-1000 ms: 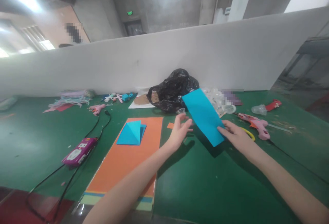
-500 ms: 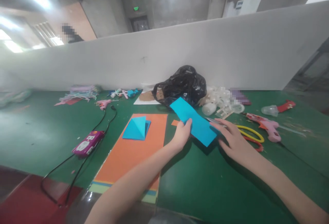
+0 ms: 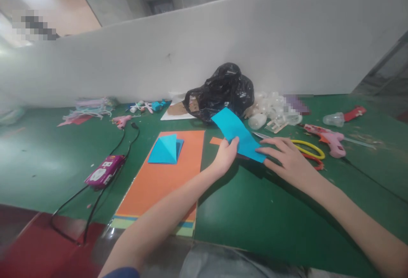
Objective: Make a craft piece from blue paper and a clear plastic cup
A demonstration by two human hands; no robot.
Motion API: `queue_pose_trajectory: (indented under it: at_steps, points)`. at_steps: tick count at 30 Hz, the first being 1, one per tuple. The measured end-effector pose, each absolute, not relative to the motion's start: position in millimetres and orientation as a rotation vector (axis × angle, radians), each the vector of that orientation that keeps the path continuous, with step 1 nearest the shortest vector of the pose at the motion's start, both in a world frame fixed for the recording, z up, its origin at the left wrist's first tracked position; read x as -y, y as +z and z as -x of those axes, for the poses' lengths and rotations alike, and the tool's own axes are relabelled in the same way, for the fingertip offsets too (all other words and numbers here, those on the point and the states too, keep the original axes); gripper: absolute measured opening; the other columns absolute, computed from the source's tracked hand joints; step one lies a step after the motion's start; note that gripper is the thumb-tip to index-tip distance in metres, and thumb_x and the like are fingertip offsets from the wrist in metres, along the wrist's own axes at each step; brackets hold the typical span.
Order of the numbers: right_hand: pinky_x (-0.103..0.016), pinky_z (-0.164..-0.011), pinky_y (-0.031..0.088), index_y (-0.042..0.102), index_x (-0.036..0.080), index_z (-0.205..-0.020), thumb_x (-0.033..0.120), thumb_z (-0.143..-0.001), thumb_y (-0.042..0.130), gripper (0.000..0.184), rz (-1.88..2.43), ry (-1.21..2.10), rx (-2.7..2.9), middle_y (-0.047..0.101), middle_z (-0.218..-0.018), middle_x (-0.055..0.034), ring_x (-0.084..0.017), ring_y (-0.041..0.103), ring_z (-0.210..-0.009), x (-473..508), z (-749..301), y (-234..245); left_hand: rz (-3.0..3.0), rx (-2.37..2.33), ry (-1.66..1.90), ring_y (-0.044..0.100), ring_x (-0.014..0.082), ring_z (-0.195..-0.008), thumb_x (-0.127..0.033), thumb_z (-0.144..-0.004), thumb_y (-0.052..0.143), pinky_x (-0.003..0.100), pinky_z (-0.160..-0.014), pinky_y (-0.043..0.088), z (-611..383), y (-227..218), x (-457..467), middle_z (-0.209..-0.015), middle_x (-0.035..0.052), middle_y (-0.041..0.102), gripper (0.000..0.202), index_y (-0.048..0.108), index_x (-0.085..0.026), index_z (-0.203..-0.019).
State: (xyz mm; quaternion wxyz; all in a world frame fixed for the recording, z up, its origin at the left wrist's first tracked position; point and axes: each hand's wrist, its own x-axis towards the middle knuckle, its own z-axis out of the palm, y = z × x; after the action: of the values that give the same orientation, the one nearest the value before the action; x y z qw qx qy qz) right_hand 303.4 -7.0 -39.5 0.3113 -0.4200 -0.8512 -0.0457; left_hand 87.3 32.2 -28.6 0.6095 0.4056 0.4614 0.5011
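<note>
A strip of blue paper point(image 3: 244, 137) is held slanting above the green table, bent along its length. My left hand point(image 3: 226, 154) pinches its lower left edge, thumb on top. At the strip's right end, my right hand point(image 3: 287, 159) has its fingertips on the corner, the index finger stretched out past it. Just beyond that hand lie scissors point(image 3: 307, 147) with a yellow and a red handle, partly hidden by it. A folded blue paper piece point(image 3: 165, 150) rests on a stack of orange sheets point(image 3: 165, 188) to the left.
A black plastic bag point(image 3: 229, 91) stands at the back, with clear plastic cups point(image 3: 267, 110) beside it. Pink glue guns lie at right point(image 3: 328, 138) and left point(image 3: 121, 120). A purple power strip point(image 3: 106, 171) trails black cables. A white partition point(image 3: 143, 61) closes off the back.
The strip's right end has tilted up, and my right fingers have moved onto its corner from near the scissors. My left hand keeps its pinch. The view has tipped down slightly.
</note>
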Motion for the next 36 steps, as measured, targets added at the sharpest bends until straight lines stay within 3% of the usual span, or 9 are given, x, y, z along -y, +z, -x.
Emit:
queue_pose_trajectory:
  at_steps: [4, 11, 15, 19, 25, 30, 32, 36]
  points:
    - [-0.057, -0.105, 0.050, 0.077, 0.030, -0.123, 0.039, -0.108, 0.049, 0.034, 1.060, -0.148, 2.289, 0.072, -0.131, -0.0114, -0.035, 0.062, -0.122, 6, -302, -41, -0.969, -1.127, 1.218, 0.055, 0.0132, -0.067, -0.033, -0.088, 0.071, 0.027, -0.072, 0.050, -85, -26, -30, -0.067, -0.0027, 0.058, 0.025, 0.058, -0.019, -0.071]
    - [-0.060, -0.107, 0.052, 0.080, 0.032, -0.104, 0.046, -0.107, 0.047, 0.036, 1.128, 0.125, 2.157, 0.075, -0.122, -0.0089, -0.033, 0.066, -0.117, 2, -295, -53, -0.932, -1.164, 1.222, 0.048, 0.0119, -0.063, -0.035, -0.083, 0.077, 0.025, -0.069, 0.046, -85, -26, -28, -0.059, -0.0065, 0.045, 0.034, 0.051, -0.021, -0.067]
    - [-0.058, -0.111, 0.051, 0.076, 0.029, -0.088, 0.061, -0.102, 0.051, 0.043, 1.284, 0.355, 1.831, 0.073, -0.126, -0.0106, -0.035, 0.066, -0.125, -2, -290, -63, -0.915, -1.109, 1.210, 0.056, 0.0138, -0.069, -0.038, -0.083, 0.077, 0.028, -0.074, 0.053, -86, -24, -27, -0.065, -0.0042, 0.053, 0.030, 0.056, -0.020, -0.073]
    - [-0.054, -0.109, 0.054, 0.073, 0.028, -0.085, 0.072, -0.095, 0.053, 0.049, 1.332, 0.529, 1.680, 0.076, -0.122, -0.0110, -0.035, 0.069, -0.121, -6, -289, -66, -0.852, -0.941, 1.206, 0.065, 0.0169, -0.079, -0.036, -0.082, 0.078, 0.036, -0.084, 0.060, -89, -21, -24, -0.077, 0.0004, 0.065, 0.026, 0.061, -0.018, -0.079]
    - [-0.048, -0.097, 0.059, 0.071, 0.029, -0.101, 0.065, -0.092, 0.056, 0.041, 1.383, 0.666, 1.591, 0.079, -0.112, -0.0093, -0.034, 0.073, -0.111, -5, -290, -58, -0.784, -0.864, 1.205, 0.071, 0.0198, -0.085, -0.032, -0.081, 0.081, 0.043, -0.092, 0.062, -93, -19, -17, -0.086, 0.0027, 0.073, 0.021, 0.068, -0.017, -0.089]
    - [-0.044, -0.085, 0.060, 0.065, 0.028, -0.097, 0.060, -0.085, 0.066, 0.034, 1.396, 0.729, 1.500, 0.076, -0.099, -0.0062, -0.029, 0.072, -0.092, -3, -289, -56, -0.751, -0.836, 1.214, 0.072, 0.0199, -0.084, -0.032, -0.081, 0.082, 0.045, -0.094, 0.062, -94, -17, -13, -0.082, 0.0020, 0.072, 0.022, 0.068, -0.016, -0.087]
    - [-0.042, -0.082, 0.059, 0.062, 0.028, -0.095, 0.060, -0.082, 0.070, 0.035, 1.367, 0.730, 1.456, 0.074, -0.095, -0.0049, -0.028, 0.071, -0.091, -4, -287, -57, -0.746, -0.848, 1.205, 0.073, 0.0212, -0.086, -0.035, -0.079, 0.084, 0.045, -0.094, 0.062, -94, -18, -12, -0.083, 0.0028, 0.074, 0.026, 0.069, -0.016, -0.089]
    - [-0.041, -0.084, 0.057, 0.063, 0.028, -0.100, 0.059, -0.078, 0.074, 0.040, 1.331, 0.744, 1.392, 0.073, -0.098, -0.0059, -0.029, 0.069, -0.097, -4, -284, -56, -0.780, -0.864, 1.176, 0.074, 0.0272, -0.101, -0.046, -0.073, 0.090, 0.046, -0.097, 0.060, -94, -21, -9, -0.106, 0.0087, 0.079, 0.046, 0.073, -0.017, -0.105]
